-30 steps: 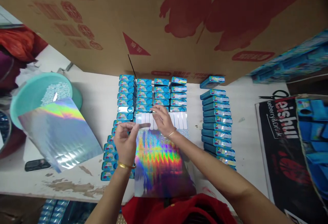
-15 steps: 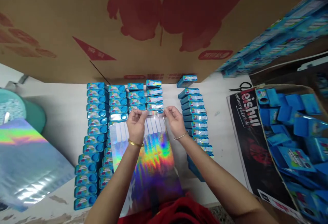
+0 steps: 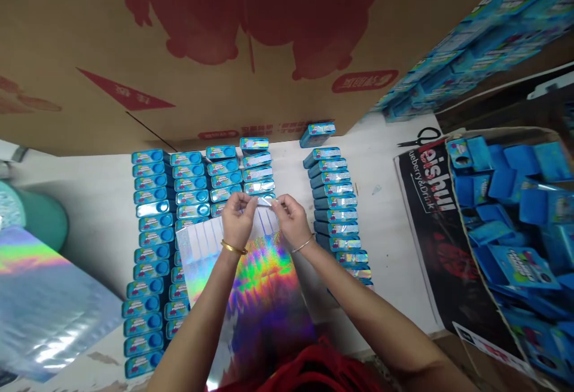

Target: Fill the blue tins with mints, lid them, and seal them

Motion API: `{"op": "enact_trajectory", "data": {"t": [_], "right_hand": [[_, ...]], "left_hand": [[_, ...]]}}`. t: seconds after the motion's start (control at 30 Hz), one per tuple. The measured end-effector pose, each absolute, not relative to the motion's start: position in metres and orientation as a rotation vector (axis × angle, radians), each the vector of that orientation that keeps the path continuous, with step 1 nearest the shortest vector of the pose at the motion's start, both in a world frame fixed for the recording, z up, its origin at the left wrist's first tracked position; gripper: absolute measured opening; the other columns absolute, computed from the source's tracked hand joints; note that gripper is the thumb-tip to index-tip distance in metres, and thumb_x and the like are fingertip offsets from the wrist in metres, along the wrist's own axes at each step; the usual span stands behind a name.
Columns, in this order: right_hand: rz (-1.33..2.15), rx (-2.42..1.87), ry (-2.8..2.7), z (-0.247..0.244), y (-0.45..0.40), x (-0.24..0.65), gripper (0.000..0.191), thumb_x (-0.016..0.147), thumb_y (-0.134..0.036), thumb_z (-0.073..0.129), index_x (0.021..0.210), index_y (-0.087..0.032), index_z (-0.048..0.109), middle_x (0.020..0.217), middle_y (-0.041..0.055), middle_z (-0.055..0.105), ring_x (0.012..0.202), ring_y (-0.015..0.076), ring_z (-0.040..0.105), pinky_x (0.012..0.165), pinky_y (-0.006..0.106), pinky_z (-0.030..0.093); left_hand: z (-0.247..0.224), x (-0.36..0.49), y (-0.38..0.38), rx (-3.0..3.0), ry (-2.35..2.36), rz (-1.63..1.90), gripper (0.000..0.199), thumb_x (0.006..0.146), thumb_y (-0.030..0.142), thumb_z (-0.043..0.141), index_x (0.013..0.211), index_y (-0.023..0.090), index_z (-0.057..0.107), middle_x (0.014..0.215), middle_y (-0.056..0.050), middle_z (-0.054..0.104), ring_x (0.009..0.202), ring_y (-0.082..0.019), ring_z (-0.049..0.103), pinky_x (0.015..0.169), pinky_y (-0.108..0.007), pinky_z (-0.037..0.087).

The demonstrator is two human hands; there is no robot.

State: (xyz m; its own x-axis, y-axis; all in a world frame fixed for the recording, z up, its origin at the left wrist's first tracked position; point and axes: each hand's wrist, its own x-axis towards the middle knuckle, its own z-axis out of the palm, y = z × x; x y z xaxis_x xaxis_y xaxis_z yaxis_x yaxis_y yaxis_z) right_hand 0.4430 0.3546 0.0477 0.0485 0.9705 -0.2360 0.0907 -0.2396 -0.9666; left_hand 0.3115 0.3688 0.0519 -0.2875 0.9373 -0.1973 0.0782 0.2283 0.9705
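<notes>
Both of my hands meet at the top edge of a holographic sticker sheet (image 3: 264,284). Pinched closed, my left hand (image 3: 237,220) grips one end of a small shiny sticker strip (image 3: 264,202). My right hand (image 3: 293,221) has the other end between thumb and fingers. White bare strips run along the sheet's upper part. Just beyond my fingers, a column of blue boxes (image 3: 256,159) bears shiny strips on its upturned sides. To the right stands another column of such boxes (image 3: 334,202), strips showing on top.
More blue boxes (image 3: 150,289) stand in columns on the left. A second holographic sheet (image 3: 49,302) lies beside a teal bucket (image 3: 45,216). A large cardboard carton (image 3: 269,99) walls off the back. At right are scissors (image 3: 421,138) and an open carton (image 3: 430,219) full of blue boxes.
My right hand has come closer to my left, and the strip between them now looks tilted. The head view has shifted slightly.
</notes>
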Motion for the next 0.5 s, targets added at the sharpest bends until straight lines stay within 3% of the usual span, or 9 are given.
{"op": "enact_trajectory", "data": {"t": [0.23,0.37,0.5], "right_hand": [[1.32,-1.498,-1.168,0.045,0.334,0.455,0.025,0.088,-0.041,0.049,0.073,-0.02,0.051,0.059,-0.0048,0.043,0.053,0.0109,0.041,0.051,0.024,0.032],[1.097,-1.498,-1.387,0.043,0.362,0.465,0.025,0.089,-0.036,0.048,0.069,-0.02,0.051,0.066,-0.0017,0.047,0.061,0.0125,0.044,0.059,0.025,0.035],[0.968,-1.558,-1.587,0.04,0.387,0.472,0.026,0.087,-0.032,0.048,0.064,-0.021,0.047,0.064,-0.001,0.046,0.062,0.014,0.043,0.059,0.027,0.033]], "left_hand": [[0.055,0.315,0.345,1.206,1.758,1.062,0.014,0.078,0.03,0.063,0.071,0.019,0.057,0.069,0.001,0.057,0.066,-0.012,0.054,0.066,-0.026,0.043],[0.055,0.32,0.36,1.451,1.877,1.153,0.015,0.078,0.028,0.063,0.068,0.02,0.056,0.078,-0.002,0.058,0.081,-0.016,0.056,0.079,-0.031,0.043],[0.05,0.325,0.373,1.511,2.071,1.016,0.014,0.076,0.025,0.066,0.066,0.02,0.056,0.083,-0.002,0.061,0.088,-0.02,0.056,0.087,-0.037,0.038]]}}
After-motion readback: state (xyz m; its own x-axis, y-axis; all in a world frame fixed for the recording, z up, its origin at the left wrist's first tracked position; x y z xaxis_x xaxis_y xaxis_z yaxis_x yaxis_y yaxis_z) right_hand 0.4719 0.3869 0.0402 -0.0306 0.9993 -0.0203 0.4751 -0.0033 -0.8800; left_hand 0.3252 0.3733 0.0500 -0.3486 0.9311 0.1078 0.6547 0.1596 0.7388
